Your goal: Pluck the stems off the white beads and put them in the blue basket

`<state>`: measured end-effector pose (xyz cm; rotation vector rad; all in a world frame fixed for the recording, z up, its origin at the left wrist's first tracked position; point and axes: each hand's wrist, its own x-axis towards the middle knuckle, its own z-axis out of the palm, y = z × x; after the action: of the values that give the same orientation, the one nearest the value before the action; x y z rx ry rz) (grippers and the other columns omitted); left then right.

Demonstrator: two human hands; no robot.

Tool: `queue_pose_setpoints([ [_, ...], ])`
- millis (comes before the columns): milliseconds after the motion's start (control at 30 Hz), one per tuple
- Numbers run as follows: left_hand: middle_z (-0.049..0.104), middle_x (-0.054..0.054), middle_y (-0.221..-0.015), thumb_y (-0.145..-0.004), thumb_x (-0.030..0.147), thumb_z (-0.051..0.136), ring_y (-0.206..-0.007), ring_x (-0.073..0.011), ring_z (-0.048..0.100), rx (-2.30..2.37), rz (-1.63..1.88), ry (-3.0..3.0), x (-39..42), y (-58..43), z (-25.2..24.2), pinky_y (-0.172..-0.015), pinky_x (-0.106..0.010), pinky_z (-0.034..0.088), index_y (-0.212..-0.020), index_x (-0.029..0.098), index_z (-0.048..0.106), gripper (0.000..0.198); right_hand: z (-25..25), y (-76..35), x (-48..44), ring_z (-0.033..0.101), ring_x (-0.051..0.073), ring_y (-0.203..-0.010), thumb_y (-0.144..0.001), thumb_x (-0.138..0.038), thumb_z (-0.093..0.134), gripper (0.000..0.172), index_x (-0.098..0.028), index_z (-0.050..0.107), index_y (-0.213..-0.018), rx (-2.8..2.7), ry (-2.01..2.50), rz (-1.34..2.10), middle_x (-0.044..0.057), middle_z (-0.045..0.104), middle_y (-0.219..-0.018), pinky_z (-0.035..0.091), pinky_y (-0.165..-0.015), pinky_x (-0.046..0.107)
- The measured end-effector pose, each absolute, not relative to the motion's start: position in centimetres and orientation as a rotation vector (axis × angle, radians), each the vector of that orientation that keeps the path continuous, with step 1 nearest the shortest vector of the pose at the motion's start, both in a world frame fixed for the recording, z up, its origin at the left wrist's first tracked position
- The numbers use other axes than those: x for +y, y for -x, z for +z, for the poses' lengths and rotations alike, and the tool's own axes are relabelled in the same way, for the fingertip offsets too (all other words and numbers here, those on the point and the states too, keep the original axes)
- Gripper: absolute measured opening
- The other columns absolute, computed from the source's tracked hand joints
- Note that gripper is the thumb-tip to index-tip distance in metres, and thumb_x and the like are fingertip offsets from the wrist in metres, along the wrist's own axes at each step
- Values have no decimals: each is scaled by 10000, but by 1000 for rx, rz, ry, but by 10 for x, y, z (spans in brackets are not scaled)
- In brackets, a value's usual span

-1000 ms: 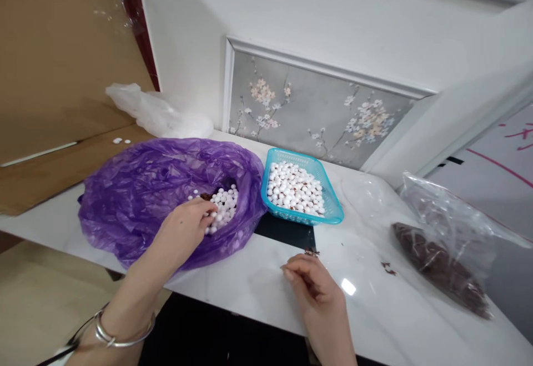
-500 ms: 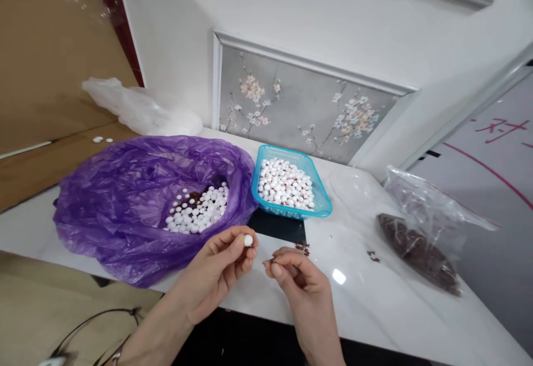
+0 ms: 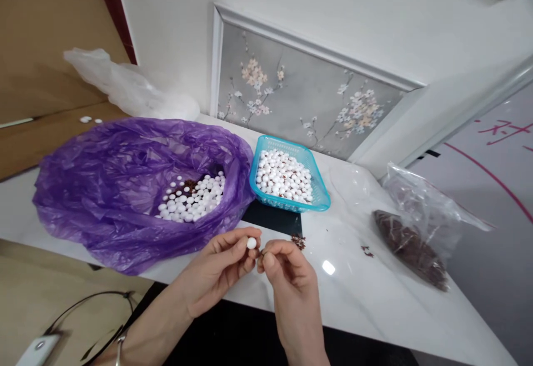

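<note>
Between the thumb and fingers of my left hand (image 3: 227, 260) is a small white ball (image 3: 251, 243). My right hand (image 3: 291, 285) is pinched just right of the ball, its fingertips close to my left fingers; a tiny dark bit seems to show at the tips, too small to name. Behind my hands lies a purple plastic bag (image 3: 104, 188), its mouth spread, with many white balls (image 3: 194, 202) and some brown bits inside. A blue plastic basket (image 3: 320, 188) holds more white balls (image 3: 285, 174) mixed with reddish-brown bits.
Small brown pieces (image 3: 298, 240) lie on the white marble tabletop (image 3: 345, 294), with a few more further right. A clear bag of brown material (image 3: 412, 249) rests at the right. A framed floral panel (image 3: 300, 88) is behind. Crumpled white plastic (image 3: 129, 88) and cardboard (image 3: 50, 38) stand left.
My right hand has moved left, bringing its pinched fingertips up to the ball in my left hand. The camera view has shifted slightly.
</note>
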<state>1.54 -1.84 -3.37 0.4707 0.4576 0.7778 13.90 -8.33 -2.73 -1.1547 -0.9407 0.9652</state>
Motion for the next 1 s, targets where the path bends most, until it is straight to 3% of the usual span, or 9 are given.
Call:
queue_pose_setpoints([
  [133,601,14,-717,-777,224,711,-596,-36,551,448,781,-510,-19,-18,-32,-647,-137,477,-819,137,702,97,-24,-132,-82,570,124,-734,-868,-250,585,68,-215,602,-812,-1004,1179,820,-11,589,-788,478,-680,229],
  [267,525,33,-605,-835,276,643,-539,-37,469,420,779,-569,-19,-19,-33,-575,-136,419,-741,132,658,173,-22,-129,-81,570,115,-721,-874,-233,574,78,-216,588,-799,-1045,1214,763,-15,576,-787,476,-663,214],
  [1000,537,21,-651,-797,334,675,-580,-65,437,533,787,-668,-21,-16,-36,-617,-184,399,-747,144,677,197,-28,-128,-81,570,147,-739,-885,-252,554,99,-209,580,-800,-1090,1236,813,3,568,-786,470,-677,272],
])
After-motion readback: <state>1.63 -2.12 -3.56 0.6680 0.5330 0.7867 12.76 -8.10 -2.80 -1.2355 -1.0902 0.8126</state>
